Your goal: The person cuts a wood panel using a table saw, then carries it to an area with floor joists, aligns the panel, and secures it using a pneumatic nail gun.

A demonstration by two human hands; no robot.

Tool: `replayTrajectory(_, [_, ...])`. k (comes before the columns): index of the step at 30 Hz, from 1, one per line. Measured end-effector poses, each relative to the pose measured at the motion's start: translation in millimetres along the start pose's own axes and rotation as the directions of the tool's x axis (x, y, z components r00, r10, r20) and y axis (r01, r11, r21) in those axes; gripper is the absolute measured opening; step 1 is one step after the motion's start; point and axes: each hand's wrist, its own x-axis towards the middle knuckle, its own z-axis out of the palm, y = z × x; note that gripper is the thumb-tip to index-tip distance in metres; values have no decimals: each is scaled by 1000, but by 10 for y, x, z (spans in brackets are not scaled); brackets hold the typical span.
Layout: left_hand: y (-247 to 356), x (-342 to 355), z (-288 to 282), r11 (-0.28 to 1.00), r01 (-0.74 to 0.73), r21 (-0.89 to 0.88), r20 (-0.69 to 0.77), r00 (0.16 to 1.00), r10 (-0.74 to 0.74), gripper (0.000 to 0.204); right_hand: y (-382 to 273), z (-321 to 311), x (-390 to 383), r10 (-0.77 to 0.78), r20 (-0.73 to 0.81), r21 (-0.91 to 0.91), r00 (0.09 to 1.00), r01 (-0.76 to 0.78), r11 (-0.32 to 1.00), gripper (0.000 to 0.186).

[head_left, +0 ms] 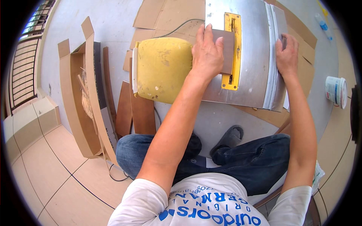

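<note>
A person in a white T-shirt (203, 199) and dark blue jeans (256, 165) works bare-handed over a broad silver metal worktop (254, 56), as I follow from a distance through the head camera. I take as landmark the long yellow metal plate (238, 49) with its dark slot, set into that worktop.

The flat brown rectangular board (227, 52) lies at the yellow plate's left side, its right edge overlapping the plate, its long axis running away from the person and roughly parallel to the slot. The left hand (208, 54) is clearly the nearer of the two, on the board's left side, so the board lies just to the right of its fingers. I see the thumb spread away and laid on the board, the other fingers stretched forward; whether any pinch it from below, I cannot tell.

The right hand (287, 56) rests well to the right of the plate, over a long silver rail (272, 56), thumb apart from bent fingers; I cannot tell how firmly they hold.

Left of the plate, past the left hand, sits a rounded, stained yellow housing (164, 67). Farther left are brown wooden planks (142, 115) and a long, open cardboard box (69, 94); far right of the plate, a white plastic tub (333, 91).
</note>
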Motion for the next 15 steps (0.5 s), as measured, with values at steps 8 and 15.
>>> replayTrajectory(8, [-109,-31,-80,996,0,-91,-25,1000,-2,60,4,11,0,-9,5,26,1000,9,1000,38])
replayTrajectory(15, [-51,-20,-62,999,2,-44,-1,1000,-2,59,-13,-15,1,18,13,22,1000,-18,1000,39])
